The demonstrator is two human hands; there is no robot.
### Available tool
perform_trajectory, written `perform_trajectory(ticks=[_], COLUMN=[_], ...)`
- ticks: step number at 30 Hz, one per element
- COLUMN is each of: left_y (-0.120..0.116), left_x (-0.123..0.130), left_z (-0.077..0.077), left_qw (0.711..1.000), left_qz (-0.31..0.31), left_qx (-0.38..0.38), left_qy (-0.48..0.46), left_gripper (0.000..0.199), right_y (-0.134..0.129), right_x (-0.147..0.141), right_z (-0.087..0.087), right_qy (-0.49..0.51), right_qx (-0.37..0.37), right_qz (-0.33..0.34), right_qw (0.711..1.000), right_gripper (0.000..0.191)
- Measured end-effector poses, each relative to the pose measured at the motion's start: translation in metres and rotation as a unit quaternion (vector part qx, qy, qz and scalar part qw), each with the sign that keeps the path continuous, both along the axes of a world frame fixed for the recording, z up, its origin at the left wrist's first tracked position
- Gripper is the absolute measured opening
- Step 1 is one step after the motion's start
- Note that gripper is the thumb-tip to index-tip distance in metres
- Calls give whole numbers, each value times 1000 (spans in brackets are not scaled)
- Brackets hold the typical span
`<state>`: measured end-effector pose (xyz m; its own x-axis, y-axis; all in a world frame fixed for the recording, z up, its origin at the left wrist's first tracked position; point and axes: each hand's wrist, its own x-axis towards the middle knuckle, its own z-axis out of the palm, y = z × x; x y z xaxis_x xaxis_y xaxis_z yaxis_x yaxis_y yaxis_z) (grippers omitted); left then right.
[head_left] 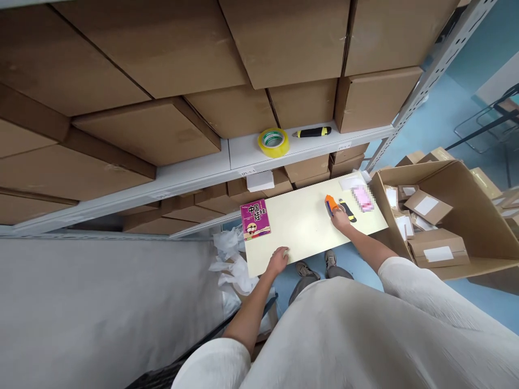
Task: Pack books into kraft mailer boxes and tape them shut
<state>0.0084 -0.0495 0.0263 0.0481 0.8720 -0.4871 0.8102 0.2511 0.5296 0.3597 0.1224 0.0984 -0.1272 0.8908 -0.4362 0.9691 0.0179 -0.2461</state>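
On a cream board point(304, 227), left hand point(279, 261) flat, right hand point(341, 220) apart, touching orange cutter point(331, 204)

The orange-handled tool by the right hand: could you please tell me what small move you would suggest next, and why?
I would probably lift the orange-handled tool clear with the right hand, since that hand is already at it. The black-and-yellow utility knife lies close alongside, so lifting straight up seems safest, while the left hand rests on the cream board.
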Motion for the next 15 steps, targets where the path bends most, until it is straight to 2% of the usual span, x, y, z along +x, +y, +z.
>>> perform_trajectory(ticks=[5, 9, 15], left_y=[1, 3, 15], left_x=[6, 8, 12], left_z=[-1, -2, 0], left_qw=[1000, 1000, 999], left_qz=[9, 11, 17], left_qx=[2, 8, 28], left_qy=[-15, -19, -13], left_gripper=[44, 44, 43], right_y=[-2, -14, -40], right_x=[4, 4, -7], right_z=[-3, -1, 8], right_qy=[1, -10, 11], right_qx=[11, 49, 61], right_qz=[22, 35, 123], right_qw=[1000, 998, 990], right_gripper=[47, 48, 37])
